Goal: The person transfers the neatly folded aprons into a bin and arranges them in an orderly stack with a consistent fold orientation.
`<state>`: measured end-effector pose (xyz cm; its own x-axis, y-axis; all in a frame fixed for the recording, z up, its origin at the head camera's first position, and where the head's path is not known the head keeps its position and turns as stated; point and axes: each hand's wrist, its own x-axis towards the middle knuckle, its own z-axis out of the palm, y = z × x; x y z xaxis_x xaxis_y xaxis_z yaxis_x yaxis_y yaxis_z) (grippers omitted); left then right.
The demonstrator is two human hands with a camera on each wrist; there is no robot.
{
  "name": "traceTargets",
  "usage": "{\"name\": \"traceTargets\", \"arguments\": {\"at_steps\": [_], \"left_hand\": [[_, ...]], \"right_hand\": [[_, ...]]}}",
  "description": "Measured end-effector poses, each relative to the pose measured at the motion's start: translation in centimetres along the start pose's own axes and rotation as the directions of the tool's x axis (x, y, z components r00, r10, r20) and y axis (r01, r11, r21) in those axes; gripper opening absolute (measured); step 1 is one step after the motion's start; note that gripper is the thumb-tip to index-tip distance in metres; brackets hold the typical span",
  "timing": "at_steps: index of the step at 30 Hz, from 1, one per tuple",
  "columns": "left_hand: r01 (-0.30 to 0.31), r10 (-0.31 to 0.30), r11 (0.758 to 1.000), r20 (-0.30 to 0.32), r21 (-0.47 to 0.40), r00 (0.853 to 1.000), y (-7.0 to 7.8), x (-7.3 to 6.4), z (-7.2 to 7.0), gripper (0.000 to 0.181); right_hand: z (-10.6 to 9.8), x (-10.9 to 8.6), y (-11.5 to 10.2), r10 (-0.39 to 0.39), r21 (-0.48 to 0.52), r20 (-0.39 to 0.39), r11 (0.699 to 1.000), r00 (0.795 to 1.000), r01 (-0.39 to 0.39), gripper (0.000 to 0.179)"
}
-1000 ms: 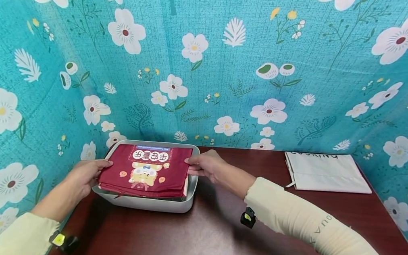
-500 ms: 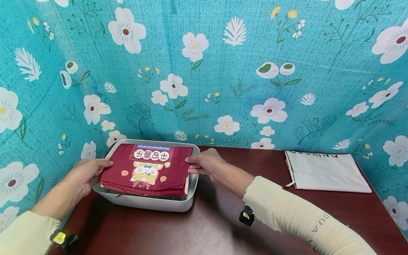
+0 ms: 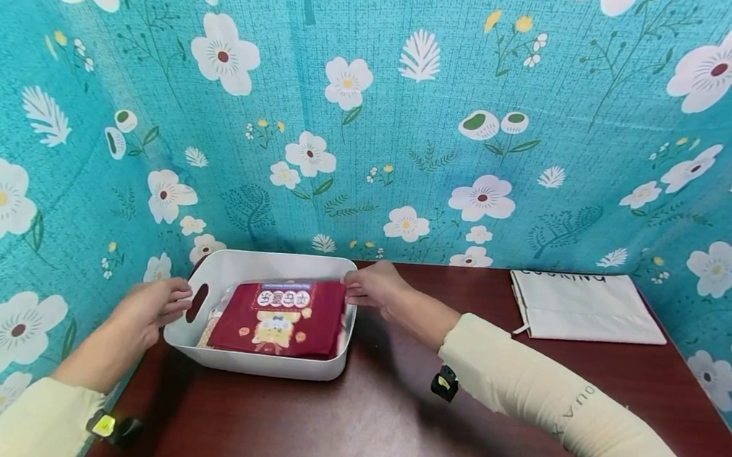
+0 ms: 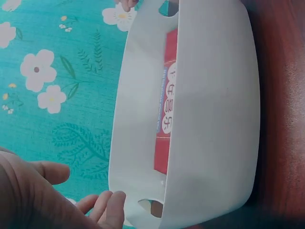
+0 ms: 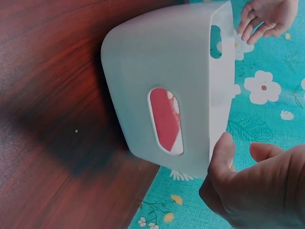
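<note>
A folded dark red cloth (image 3: 276, 320) with a cartoon print and white round characters lies inside a white plastic basket (image 3: 256, 364) with oval handle holes. Beneath the cloth, part of a patterned item shows at its left. At the basket's left end my left hand (image 3: 153, 308) holds nothing, its fingers extended beside the handle hole. My right hand (image 3: 377, 285) is at the right rim, fingers loosely bent and thumb apart; nothing is held in it. In the right wrist view the red cloth (image 5: 164, 119) shows through the side hole.
A folded white cloth (image 3: 587, 313) with black lettering and a strap lies at the right back of the dark wooden table (image 3: 401, 420). A teal floral curtain (image 3: 400, 137) stands behind the basket and along both sides.
The red cloth, held at both ends above the basket rim before, has dropped down inside the basket. Both hands have let go of it and stay near the rim.
</note>
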<state>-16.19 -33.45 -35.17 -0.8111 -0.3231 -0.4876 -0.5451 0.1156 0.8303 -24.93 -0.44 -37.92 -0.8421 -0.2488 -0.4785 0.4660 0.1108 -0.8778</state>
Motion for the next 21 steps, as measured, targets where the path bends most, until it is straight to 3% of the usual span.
{"name": "traceTargets", "arguments": {"at_steps": [3, 6, 10, 15, 21], "left_hand": [[0.006, -0.006, 1.000, -0.019, -0.005, 1.000, 0.4, -0.1, 0.2, 0.051], [0.001, -0.001, 0.999, 0.009, -0.048, 1.000, 0.7, -0.2, 0.9, 0.049], [0.001, 0.003, 0.996, 0.038, -0.086, 0.999, 1.2, -0.4, 2.6, 0.054], [0.010, -0.004, 0.997, 0.080, -0.074, 0.997, 2.7, -0.8, 7.1, 0.058], [-0.021, 0.033, 0.998, 0.201, -0.062, 0.979, 4.8, -1.6, 13.6, 0.049]], "right_hand": [[-0.8, 0.0, -0.3, -0.017, -0.031, -0.026, 0.999, 1.000, 0.017, 0.027], [-1.7, 0.1, -0.4, -0.010, -0.024, -0.030, 1.000, 0.999, 0.009, 0.029], [-3.1, 0.1, -0.4, -0.009, -0.018, -0.035, 1.000, 0.999, 0.008, 0.032], [-7.0, -0.1, 0.1, -0.005, -0.048, -0.044, 0.999, 0.999, 0.003, 0.035], [-14.9, -1.3, 1.8, 0.047, -0.150, -0.033, 0.987, 0.998, -0.051, 0.048]]}}
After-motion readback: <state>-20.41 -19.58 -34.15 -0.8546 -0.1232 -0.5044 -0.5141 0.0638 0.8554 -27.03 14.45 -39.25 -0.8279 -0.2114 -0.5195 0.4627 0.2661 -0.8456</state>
